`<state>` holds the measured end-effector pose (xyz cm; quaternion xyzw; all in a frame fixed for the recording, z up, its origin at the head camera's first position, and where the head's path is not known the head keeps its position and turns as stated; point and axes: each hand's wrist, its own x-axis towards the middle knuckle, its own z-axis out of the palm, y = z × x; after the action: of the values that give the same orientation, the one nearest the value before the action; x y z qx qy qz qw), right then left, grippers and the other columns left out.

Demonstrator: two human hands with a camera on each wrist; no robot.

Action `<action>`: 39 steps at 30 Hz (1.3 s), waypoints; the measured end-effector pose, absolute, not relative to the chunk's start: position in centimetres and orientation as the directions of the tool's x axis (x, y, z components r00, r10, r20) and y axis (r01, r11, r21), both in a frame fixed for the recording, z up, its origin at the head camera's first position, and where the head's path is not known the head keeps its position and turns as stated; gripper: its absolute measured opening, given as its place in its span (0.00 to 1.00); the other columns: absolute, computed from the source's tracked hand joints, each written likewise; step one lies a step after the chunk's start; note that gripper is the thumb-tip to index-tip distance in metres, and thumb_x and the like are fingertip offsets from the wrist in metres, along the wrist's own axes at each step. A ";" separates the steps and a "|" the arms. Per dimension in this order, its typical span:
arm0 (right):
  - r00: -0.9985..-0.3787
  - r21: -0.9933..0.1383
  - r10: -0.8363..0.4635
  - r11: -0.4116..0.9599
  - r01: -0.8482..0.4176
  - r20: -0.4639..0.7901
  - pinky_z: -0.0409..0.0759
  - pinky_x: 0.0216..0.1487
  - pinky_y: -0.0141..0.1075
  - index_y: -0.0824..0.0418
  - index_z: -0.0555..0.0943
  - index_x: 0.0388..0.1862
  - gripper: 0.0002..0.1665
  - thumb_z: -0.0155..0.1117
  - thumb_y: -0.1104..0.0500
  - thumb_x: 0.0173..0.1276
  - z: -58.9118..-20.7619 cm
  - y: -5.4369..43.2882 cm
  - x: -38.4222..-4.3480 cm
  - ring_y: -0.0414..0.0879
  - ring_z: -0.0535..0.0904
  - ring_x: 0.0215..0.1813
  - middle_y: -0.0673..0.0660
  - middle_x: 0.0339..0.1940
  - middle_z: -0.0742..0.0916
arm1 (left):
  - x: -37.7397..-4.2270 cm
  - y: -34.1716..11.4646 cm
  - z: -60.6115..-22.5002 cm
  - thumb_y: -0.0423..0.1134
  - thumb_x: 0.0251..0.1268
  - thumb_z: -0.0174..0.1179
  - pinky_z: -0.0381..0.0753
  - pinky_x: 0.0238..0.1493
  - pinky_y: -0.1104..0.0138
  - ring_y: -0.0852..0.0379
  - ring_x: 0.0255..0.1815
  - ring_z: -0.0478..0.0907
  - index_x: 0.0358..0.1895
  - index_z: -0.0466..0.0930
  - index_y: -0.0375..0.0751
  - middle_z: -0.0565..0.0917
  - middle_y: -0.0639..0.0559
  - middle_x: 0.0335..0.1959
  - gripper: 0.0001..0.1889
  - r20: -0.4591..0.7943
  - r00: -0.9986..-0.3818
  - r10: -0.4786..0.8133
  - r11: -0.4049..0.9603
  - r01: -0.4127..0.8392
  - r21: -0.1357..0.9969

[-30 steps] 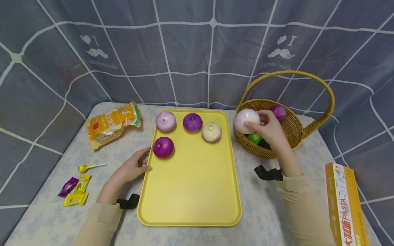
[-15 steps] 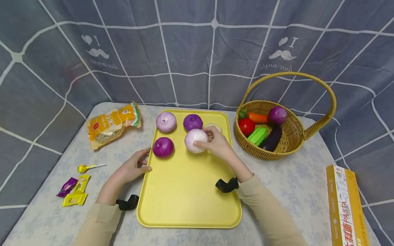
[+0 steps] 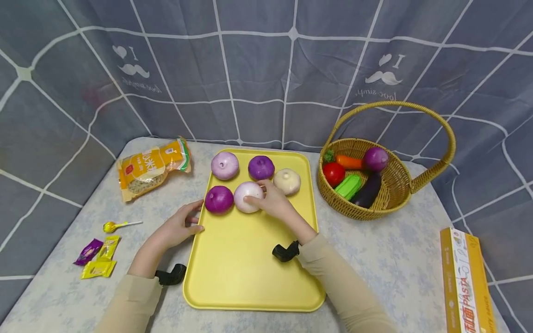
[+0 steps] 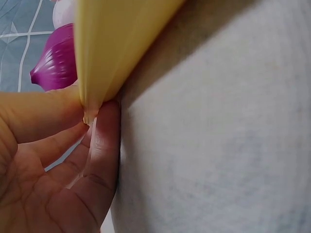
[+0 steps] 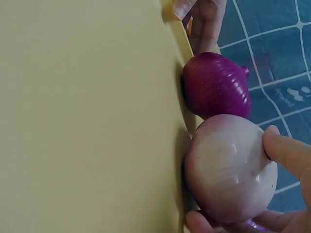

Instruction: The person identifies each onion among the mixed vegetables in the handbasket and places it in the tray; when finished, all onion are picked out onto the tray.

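Observation:
In the head view a yellow tray (image 3: 254, 259) lies on the table. My right hand (image 3: 275, 200) holds a pale purple-white onion (image 3: 246, 198) at the tray's surface, thumb on one side and fingers on the other. That onion touches a dark purple onion (image 5: 216, 85) in the right wrist view. Behind them on the tray stand a light purple onion (image 3: 225, 165), a deep purple onion (image 3: 261, 167) and a cream onion (image 3: 287, 181). My left hand (image 3: 180, 226) pinches the tray's left rim; the left wrist view shows its thumb and fingers on either side of the edge.
Right of the tray stands a wicker basket (image 3: 354, 210) with a tall handle, holding a tomato (image 3: 334, 174), carrot (image 3: 349, 162), eggplant (image 3: 368, 190), purple onion (image 3: 375, 159) and a green vegetable (image 3: 349, 186). A grain bag (image 3: 154, 169), lollipop (image 3: 110, 226), wrapped candies (image 3: 97, 268) and pasta box (image 3: 466, 282) lie around.
My right hand has carried the pale onion from over the basket leftward across the tray to beside the dark purple onion. My left hand has stayed at the tray rim.

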<state>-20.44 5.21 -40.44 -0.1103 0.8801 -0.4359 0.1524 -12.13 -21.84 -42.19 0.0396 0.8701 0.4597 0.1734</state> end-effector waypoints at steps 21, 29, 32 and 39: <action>-0.982 -0.818 -0.139 0.545 -0.182 0.127 0.78 0.58 0.44 0.64 0.80 0.57 0.19 0.62 0.56 0.72 -33.7 16.2 -22.0 0.53 0.82 0.55 0.63 0.53 0.86 | -12.0 -22.0 -42.4 0.31 0.67 0.61 0.77 0.53 0.57 0.39 0.57 0.75 0.76 0.51 0.29 0.63 0.29 0.69 0.39 -0.244 -0.941 0.235 0.574 -0.069 0.816; -0.981 -0.805 0.122 0.592 -0.053 0.154 0.74 0.40 0.20 0.66 0.80 0.56 0.24 0.58 0.49 0.74 -32.2 24.1 -23.7 0.27 0.77 0.35 0.58 0.46 0.86 | -11.6 -21.9 -42.3 0.31 0.66 0.62 0.78 0.50 0.62 0.40 0.56 0.76 0.76 0.51 0.27 0.64 0.28 0.68 0.39 -0.239 -0.939 0.249 0.548 -0.067 0.834; -0.968 -0.784 0.211 0.621 0.027 0.133 0.72 0.41 0.21 0.64 0.79 0.58 0.25 0.56 0.47 0.74 -31.8 26.4 -24.4 0.23 0.74 0.33 0.47 0.41 0.83 | -11.6 -21.9 -42.6 0.31 0.66 0.62 0.79 0.50 0.62 0.39 0.55 0.77 0.75 0.51 0.26 0.64 0.28 0.67 0.39 -0.225 -0.941 0.253 0.540 -0.056 0.840; -0.957 -0.755 0.286 0.637 0.155 0.045 0.73 0.63 0.42 0.66 0.71 0.69 0.37 0.56 0.42 0.72 -32.0 30.0 -26.4 0.53 0.74 0.62 0.65 0.63 0.79 | -11.7 -22.0 -42.6 0.33 0.65 0.63 0.79 0.49 0.63 0.41 0.55 0.77 0.75 0.53 0.28 0.65 0.29 0.66 0.38 -0.214 -0.948 0.238 0.541 -0.054 0.839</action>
<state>-26.40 29.98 -31.96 0.1226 0.9011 -0.4080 -0.0803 -11.69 -22.02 -42.59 0.0532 0.8643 0.4762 0.1529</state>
